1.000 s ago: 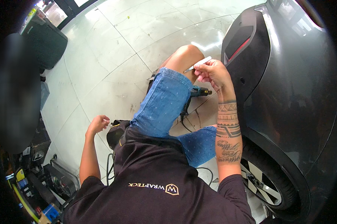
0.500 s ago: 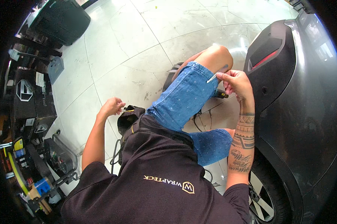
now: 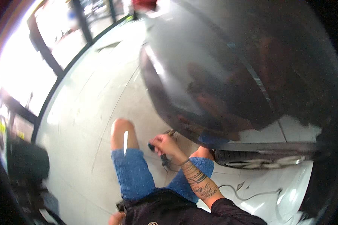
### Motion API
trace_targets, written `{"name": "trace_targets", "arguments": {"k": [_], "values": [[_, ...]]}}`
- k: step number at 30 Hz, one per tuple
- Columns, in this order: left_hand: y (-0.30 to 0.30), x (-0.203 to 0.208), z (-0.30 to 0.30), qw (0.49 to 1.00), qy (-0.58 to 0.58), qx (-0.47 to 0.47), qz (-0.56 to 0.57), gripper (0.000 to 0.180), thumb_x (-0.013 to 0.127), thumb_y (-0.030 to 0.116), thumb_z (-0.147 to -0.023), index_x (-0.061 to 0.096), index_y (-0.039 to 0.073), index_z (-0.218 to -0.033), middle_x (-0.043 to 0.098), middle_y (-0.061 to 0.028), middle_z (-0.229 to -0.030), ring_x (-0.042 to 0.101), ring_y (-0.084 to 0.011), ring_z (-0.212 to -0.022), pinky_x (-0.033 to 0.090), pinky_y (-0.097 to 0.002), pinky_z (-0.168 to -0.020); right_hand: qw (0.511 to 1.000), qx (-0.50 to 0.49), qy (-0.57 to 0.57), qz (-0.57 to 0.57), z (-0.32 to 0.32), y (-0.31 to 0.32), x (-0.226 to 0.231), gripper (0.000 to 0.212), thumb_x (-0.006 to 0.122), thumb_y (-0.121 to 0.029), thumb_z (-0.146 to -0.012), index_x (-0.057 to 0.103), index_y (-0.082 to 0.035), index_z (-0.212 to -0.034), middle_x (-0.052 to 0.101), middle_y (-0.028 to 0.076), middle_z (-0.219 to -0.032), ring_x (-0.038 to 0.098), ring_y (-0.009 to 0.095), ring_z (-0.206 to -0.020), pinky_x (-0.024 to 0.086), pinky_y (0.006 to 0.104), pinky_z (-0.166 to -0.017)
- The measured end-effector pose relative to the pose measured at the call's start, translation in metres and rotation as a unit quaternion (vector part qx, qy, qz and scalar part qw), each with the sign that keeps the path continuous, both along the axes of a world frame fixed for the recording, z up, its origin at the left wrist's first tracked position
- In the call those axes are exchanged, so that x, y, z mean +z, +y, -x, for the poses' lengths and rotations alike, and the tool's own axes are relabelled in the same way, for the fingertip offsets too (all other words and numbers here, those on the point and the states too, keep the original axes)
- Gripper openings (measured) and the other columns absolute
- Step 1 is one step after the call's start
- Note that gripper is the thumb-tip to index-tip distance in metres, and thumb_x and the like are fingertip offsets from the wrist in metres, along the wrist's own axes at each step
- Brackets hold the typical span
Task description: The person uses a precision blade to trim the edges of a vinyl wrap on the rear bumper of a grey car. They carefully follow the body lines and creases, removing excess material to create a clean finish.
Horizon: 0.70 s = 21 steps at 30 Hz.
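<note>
right hand (image 3: 164,144), fingers curled, blurrily covered the middle of a teal-and-black heat gun (image 3: 151,146) near the left knee (image 3: 122,129); whether it gripped, i couldn't tell. a slim white tool (image 3: 125,142) lay over knee and denim shorts (image 3: 133,172). left hand (image 3: 116,218) was mostly cut off, its state unclear.

Hands: two — one right hand (image 3: 164,144), one left hand (image 3: 117,218), latter mostly cut off by lower edge. Tattooed forearm (image 3: 199,179): one. Bare knees (image 3: 123,129): two. Shorts (image 3: 133,172): one pair. Black shirt (image 3: 176,213): one. Heat gun (image 3: 164,160): one, partly hidden. Slim white tool (image 3: 125,143): one, on thigh. Car (image 3: 229,86): one. Wheel (image 3: 229,159): one in view. Cable (image 3: 257,194) on floor (image 3: 82,150) below wheel: one. Dark bin (image 3: 28,161): one. Glass panes (image 3: 56,33): at least three; blur and glare prevent exact count.
</note>
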State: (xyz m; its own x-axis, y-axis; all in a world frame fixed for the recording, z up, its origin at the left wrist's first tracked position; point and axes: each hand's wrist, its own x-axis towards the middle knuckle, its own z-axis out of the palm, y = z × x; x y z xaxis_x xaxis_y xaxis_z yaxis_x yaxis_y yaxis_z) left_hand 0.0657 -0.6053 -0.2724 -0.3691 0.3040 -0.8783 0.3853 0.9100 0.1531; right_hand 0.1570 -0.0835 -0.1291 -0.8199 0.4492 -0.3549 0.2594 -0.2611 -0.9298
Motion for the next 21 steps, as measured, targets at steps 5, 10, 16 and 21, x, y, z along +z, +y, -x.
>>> {"name": "trace_targets", "arguments": {"k": [5,10,16,21], "values": [[0.102,0.055,0.015,0.99,0.005,0.131,-0.043,0.02,0.058,0.023,-0.08,0.064,0.01,-0.094,0.066,-0.0085,-0.091,0.064,-0.0235,-0.083,0.051,-0.0382,-0.071,0.999,-0.03,0.025,-0.029,-0.013,-0.004,-0.014,0.029,0.062,-0.028,-0.089,0.06,0.001,-0.083,0.056,0.005,-0.056,0.054,0.011,-0.043,0.042,0.0252,-0.04],[0.138,0.082,0.03,0.988,0.004,0.134,-0.082,0.018,0.058,0.023,-0.081,0.064,0.01,-0.092,0.064,-0.0078,-0.088,0.062,-0.0224,-0.081,0.05,-0.0369,-0.07,0.997,-0.061,0.024,-0.036,-0.023,-0.01,-0.024,0.031,0.062,-0.029,-0.089,0.059,0.0,-0.08,0.057,0.004,-0.055,0.053,0.011,-0.041,0.042,0.0256,-0.04],[0.159,0.098,0.038,0.987,0.002,0.125,-0.1,0.017,0.058,0.023,-0.083,0.063,0.009,-0.09,0.061,-0.007,-0.084,0.06,-0.021,-0.078,0.049,-0.0354,-0.068,0.997,-0.072,0.009,-0.041,-0.036,-0.015,-0.027,0.035,0.062,-0.034,-0.088,0.059,0.0,-0.08,0.058,0.004,-0.057,0.055,0.011,-0.043,0.043,0.026,-0.042],[0.187,0.107,0.048,0.988,-0.009,0.102,-0.114,0.016,0.058,0.023,-0.084,0.063,0.009,-0.088,0.06,-0.0063,-0.082,0.058,-0.0199,-0.075,0.048,-0.0342,-0.066,0.994,-0.06,-0.015,-0.094,-0.048,-0.019,-0.021,0.031,0.06,-0.031,-0.089,0.06,0.0,-0.084,0.062,0.008,-0.067,0.06,0.014,-0.053,0.047,0.0272,-0.05]]}}
